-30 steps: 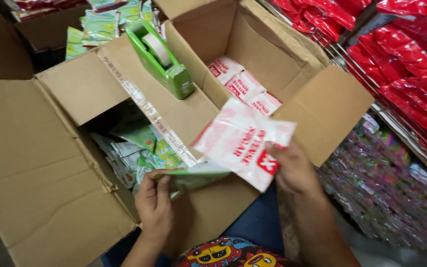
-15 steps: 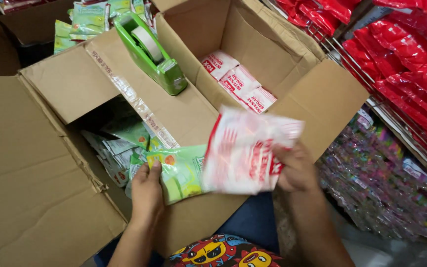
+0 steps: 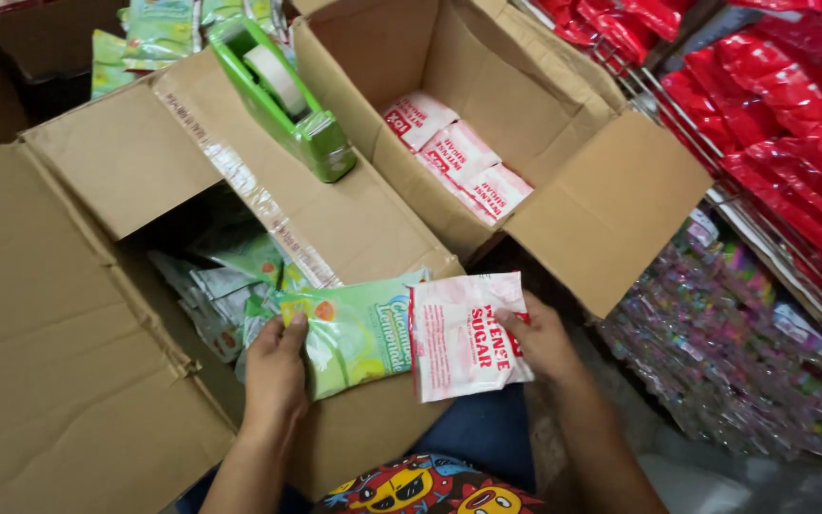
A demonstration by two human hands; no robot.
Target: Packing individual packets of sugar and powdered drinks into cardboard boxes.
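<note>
Low in the middle of the frame, two flat, glossy plastic packets are held side by side, their edges overlapping: a green packet (image 3: 354,333) with a crinkled, shiny film and fruit pictures, and a white packet (image 3: 463,335) with red print, rectangular and slightly puffed. The left hand (image 3: 276,376) grips the green packet at its left edge, thumb on top. The right hand (image 3: 544,338) pinches the white packet's right edge, fingers curled behind it.

Both packets hover over the front rim of a large brown cardboard box (image 3: 68,381), matte and corrugated, with clear tape peeling along one flap. Inside it lie more green packets (image 3: 225,286), loosely heaped. On its far flap rests a bright green plastic tape dispenser (image 3: 287,95). Upper centre, a second open cardboard box (image 3: 582,200) holds a neat row of white-and-red packets (image 3: 454,157). At the right edge, wire shelving (image 3: 763,247) carries shiny red bags (image 3: 782,105).
</note>
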